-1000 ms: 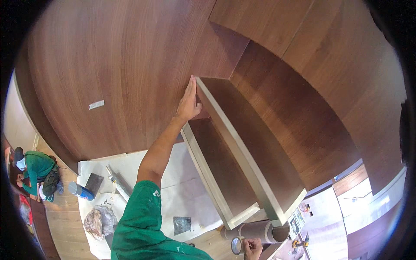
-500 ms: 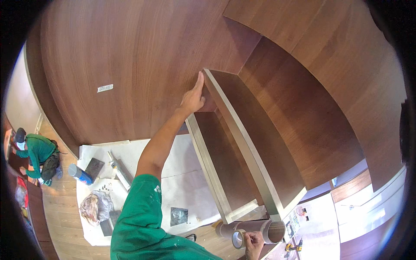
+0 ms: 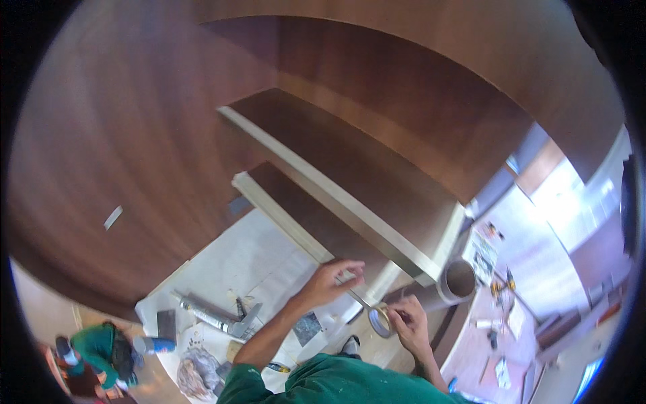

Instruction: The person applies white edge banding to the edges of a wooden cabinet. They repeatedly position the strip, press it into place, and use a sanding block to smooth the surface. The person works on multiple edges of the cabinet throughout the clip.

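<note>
Two brown wooden shelves, an upper one (image 3: 350, 155) and a lower one (image 3: 306, 202), have pale tape-covered front edges. Just in front of the lower shelf, my right hand (image 3: 410, 324) is closed around a roll of tape (image 3: 381, 322). My left hand (image 3: 328, 284) is at the lower shelf's front edge, thumb and fingers curled together. A thin strip appears to run from its fingers to the roll; motion blur softens the fingertips.
Below lies a white sheet (image 3: 262, 249) with a caulking gun (image 3: 208, 315), crumpled plastic (image 3: 196, 374) and a spray can (image 3: 153, 345). A large tube (image 3: 460, 279) stands by the shelf corner. A person in green (image 3: 101, 350) crouches lower left. A drill (image 3: 501, 286) lies right.
My left hand has come down from the upper shelf's far end to near the right hand. The roll is still in my right hand. The view has turned.
</note>
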`<state>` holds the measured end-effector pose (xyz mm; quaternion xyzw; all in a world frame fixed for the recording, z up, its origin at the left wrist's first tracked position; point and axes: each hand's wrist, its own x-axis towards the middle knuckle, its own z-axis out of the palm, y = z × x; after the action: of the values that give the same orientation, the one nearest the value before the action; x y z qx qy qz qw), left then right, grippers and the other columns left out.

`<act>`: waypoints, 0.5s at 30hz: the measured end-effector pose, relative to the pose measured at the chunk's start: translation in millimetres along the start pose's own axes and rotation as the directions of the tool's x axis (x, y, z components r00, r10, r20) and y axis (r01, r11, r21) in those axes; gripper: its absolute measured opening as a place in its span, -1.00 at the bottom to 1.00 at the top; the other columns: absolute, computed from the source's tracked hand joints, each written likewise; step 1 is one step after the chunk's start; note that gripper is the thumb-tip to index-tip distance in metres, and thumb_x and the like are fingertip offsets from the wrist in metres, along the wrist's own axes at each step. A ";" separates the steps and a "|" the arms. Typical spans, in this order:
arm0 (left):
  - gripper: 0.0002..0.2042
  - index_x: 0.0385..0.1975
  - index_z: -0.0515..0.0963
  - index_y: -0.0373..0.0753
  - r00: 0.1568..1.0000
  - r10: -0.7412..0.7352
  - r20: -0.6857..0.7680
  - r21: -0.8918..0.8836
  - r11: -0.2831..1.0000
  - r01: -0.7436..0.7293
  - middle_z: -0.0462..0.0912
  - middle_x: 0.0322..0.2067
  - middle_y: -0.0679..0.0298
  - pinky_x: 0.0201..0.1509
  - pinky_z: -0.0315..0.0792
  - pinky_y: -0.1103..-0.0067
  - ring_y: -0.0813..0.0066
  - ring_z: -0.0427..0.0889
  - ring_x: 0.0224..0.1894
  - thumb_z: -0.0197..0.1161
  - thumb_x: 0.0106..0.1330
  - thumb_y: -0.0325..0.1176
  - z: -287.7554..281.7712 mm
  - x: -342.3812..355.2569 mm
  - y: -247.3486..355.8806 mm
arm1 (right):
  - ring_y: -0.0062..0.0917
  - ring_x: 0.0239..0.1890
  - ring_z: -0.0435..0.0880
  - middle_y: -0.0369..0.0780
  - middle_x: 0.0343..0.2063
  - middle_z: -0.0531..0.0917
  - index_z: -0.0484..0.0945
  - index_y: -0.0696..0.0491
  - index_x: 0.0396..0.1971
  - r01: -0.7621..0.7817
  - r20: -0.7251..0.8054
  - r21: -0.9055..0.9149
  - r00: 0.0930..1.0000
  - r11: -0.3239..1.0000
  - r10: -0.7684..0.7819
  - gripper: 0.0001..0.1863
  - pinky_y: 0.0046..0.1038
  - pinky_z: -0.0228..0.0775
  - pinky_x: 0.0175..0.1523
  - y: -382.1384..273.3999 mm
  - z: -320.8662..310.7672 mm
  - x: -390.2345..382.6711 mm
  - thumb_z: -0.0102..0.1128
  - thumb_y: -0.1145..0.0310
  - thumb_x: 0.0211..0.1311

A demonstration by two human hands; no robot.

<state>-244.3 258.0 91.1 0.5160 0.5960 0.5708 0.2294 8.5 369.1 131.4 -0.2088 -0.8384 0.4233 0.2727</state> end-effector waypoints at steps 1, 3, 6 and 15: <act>-0.56 0.10 0.61 -0.26 0.997 0.021 0.076 -0.033 0.999 -0.019 0.72 -0.09 0.15 0.04 0.55 0.39 0.30 0.70 -0.06 0.45 0.32 -0.16 13.7 -4.3 15.1 | -0.54 -0.36 0.57 -0.23 -0.32 0.57 0.72 0.10 -0.23 0.018 -0.002 0.018 1.000 1.000 -0.018 -0.91 -0.55 0.45 -0.27 -1.0 1.5 1.8 0.35 0.46 0.30; -0.61 0.00 0.63 -0.26 0.991 0.048 0.121 -0.037 0.998 -0.044 0.71 -0.13 0.15 0.02 0.55 0.39 0.26 0.70 -0.06 0.48 0.28 -0.18 32.8 -10.8 39.1 | -0.55 -0.29 0.60 -0.23 -0.28 0.57 0.73 0.09 -0.19 -0.048 -0.004 0.037 0.999 0.998 0.048 -0.88 -0.53 0.50 -0.24 -11.3 3.0 2.3 0.35 0.44 0.31; -0.67 -0.09 0.66 -0.24 0.995 0.051 0.089 -0.029 0.998 -0.049 0.72 -0.12 0.21 -0.03 0.52 0.45 0.33 0.68 -0.03 0.54 0.21 -0.27 52.0 -20.8 38.3 | -0.54 -0.24 0.61 -0.22 -0.24 0.57 0.73 0.06 -0.14 -0.023 0.004 0.033 1.000 0.999 0.023 -0.85 -0.51 0.53 -0.24 -13.6 4.1 -0.1 0.34 0.45 0.32; -0.71 -0.18 0.67 -0.25 0.999 -0.025 -0.044 -0.073 0.997 0.022 0.71 -0.12 0.22 -0.06 0.54 0.46 0.34 0.68 -0.04 0.58 0.15 -0.34 62.3 -35.4 40.9 | -0.33 -0.13 0.59 -0.11 -0.14 0.52 0.67 0.07 -0.04 0.044 0.041 -0.037 0.998 0.998 -0.042 -0.77 -0.38 0.51 -0.13 -18.1 7.4 -5.2 0.29 0.51 0.32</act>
<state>-163.3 247.0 102.3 0.4873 0.5859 0.6009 0.2413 5.6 351.6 141.3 -0.1872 -0.8558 0.4057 0.2606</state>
